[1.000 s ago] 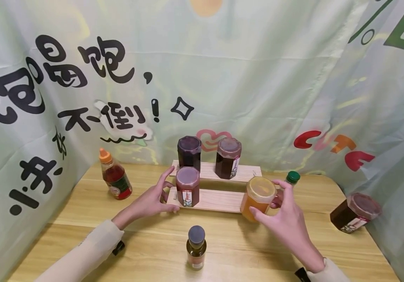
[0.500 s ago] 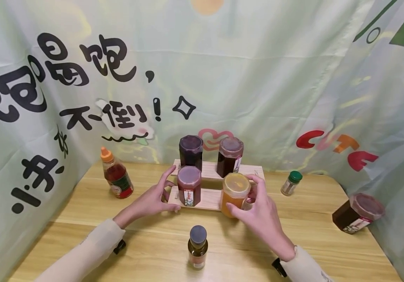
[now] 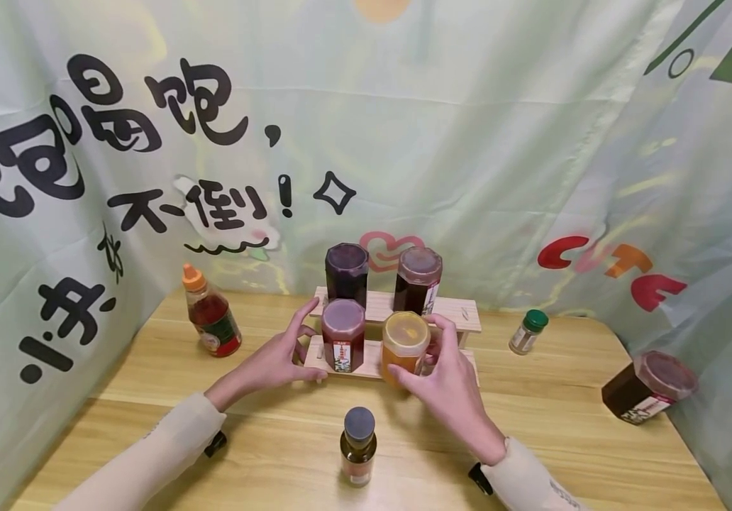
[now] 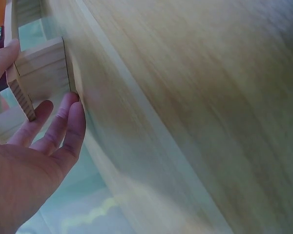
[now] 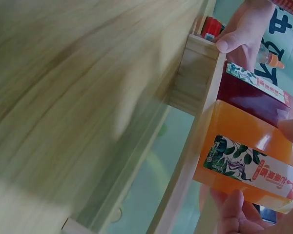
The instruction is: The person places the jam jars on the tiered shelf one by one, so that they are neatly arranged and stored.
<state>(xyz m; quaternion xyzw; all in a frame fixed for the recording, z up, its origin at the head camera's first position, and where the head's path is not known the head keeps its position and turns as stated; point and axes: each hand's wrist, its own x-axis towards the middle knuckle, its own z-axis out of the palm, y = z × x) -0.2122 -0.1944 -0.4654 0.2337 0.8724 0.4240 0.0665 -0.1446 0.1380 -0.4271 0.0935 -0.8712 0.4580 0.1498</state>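
Note:
My right hand (image 3: 447, 383) grips an octagonal jar of orange preserve (image 3: 404, 342), thumb in front and fingers behind. In the right wrist view, that labelled jar (image 5: 244, 165) is at the front edge of the lower step, close beside a dark red jar (image 5: 249, 93). The two-step wooden rack (image 3: 371, 360) is held at its left end by my left hand (image 3: 274, 360); in the left wrist view, the thumb lies on the front edge and fingertips touch the end of the rack (image 4: 44, 66). Two dark jars stand on the upper step, a purple-black jar (image 3: 347, 273) and a dark red-brown jar (image 3: 418, 277).
An orange-capped squeeze bottle (image 3: 211, 312) stands at left. A dark-capped small bottle (image 3: 358, 447) is in front of the rack. Rightward are a green-capped shaker (image 3: 528, 332) and another dark jar (image 3: 647, 387) near the table edge. A printed curtain (image 3: 468, 156) surrounds the table.
My right hand has moved the orange jar leftward along the rack's lower step, close to the dark red jar. The shaker has come into full view. My left hand stays at the rack's end.

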